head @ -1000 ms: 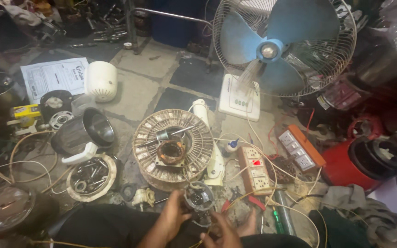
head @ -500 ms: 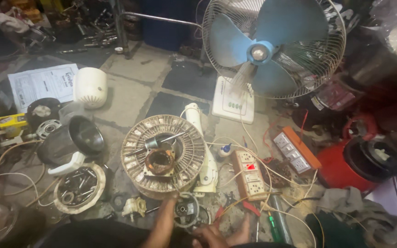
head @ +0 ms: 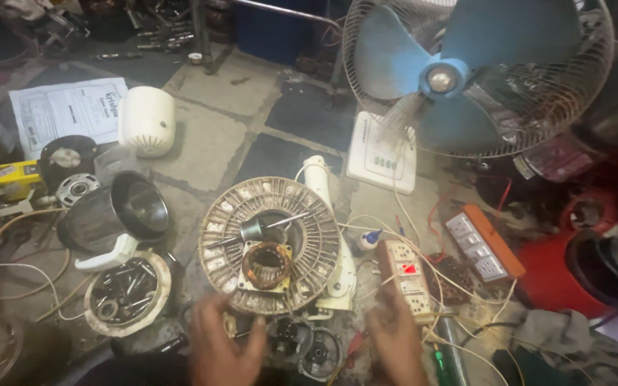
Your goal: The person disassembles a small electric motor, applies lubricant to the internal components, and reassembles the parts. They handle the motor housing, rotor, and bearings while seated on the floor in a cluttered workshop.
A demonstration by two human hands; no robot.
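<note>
While both blurred hands spread open, the small motor part (head: 302,347) lies between left hand (head: 224,345) and right hand (head: 395,339). Its details are hard to make out.

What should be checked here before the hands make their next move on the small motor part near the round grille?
1. Left hand free of tools: ok, appears empty.
2. Right hand free: ok, though blurred.
3. Small motor part in reach between the hands: ok.
4. Round grille with copper coil lying flat: ok.
5. Power strip beside the right hand switched off: not ok, red light shows.
6. Loose wires clear of hands: not ok.
</note>
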